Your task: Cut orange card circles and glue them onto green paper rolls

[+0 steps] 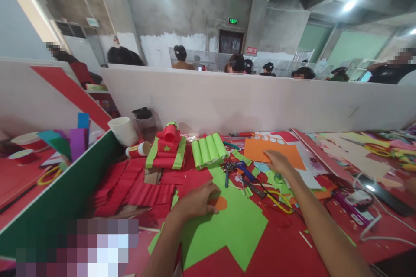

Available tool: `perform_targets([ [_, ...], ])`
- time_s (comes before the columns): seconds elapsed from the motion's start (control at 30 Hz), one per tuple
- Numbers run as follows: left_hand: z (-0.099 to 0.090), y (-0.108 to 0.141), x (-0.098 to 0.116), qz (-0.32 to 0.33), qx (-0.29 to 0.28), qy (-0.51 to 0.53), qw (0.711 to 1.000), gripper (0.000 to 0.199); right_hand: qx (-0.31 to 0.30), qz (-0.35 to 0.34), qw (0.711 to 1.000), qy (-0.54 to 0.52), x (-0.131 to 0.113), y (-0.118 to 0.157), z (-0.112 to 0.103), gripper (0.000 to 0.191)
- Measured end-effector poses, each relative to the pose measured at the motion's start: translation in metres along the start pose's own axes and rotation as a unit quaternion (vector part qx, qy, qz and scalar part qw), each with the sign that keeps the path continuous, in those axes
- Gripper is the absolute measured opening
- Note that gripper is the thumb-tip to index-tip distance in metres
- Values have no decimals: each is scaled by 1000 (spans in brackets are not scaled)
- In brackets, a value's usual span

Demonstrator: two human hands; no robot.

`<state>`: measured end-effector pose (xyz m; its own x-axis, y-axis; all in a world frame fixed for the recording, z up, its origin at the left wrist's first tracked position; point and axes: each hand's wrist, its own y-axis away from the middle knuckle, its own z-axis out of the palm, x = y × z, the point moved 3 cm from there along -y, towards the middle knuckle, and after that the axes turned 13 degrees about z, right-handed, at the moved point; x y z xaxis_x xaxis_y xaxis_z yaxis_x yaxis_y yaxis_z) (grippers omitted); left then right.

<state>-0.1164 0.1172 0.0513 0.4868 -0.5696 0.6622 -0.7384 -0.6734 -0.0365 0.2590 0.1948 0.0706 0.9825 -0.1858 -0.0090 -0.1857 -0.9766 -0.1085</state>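
Observation:
My left hand point(199, 199) is over the large green paper point(224, 233), its thumb and fingers closed on the edge of an orange paper circle point(221, 203). My right hand point(277, 162) reaches farther back, fingers stretched out and touching an orange paper sheet point(289, 156). Between the hands lie yellow-handled scissors point(281, 201), a dark blue-handled tool point(245, 170) and green scraps. Behind my left hand stands a red and green paper model point(166, 148) with a star on its front. Beside it are rolled green paper tubes point(209, 150).
Pleated red paper point(130, 188) lies at left by a green divider point(58, 199). A white cup point(123, 131), a glue bottle point(138, 150) and a lidded jar point(144, 123) stand behind it. A purple box point(352, 207) and white cable are at right. People sit beyond the white partition point(227, 99).

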Motion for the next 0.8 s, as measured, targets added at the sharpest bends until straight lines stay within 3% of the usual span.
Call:
perform_targets([
  [0.23,1,-3,-2,-3,-14,60,998,35,44,42,998,-4,13,-4,-8,42],
  [0.53,4,-3,-4,3,-4,73,997,20,179,54,982,-36,16,-6,-56,37],
  [0.63,3,-5,-5,21,25,55,998,8,201,68,976,-45,16,-8,-67,39],
  [0.8,2,-7,-9,35,69,5,997,12,265,67,958,-88,8,1,-94,43],
])
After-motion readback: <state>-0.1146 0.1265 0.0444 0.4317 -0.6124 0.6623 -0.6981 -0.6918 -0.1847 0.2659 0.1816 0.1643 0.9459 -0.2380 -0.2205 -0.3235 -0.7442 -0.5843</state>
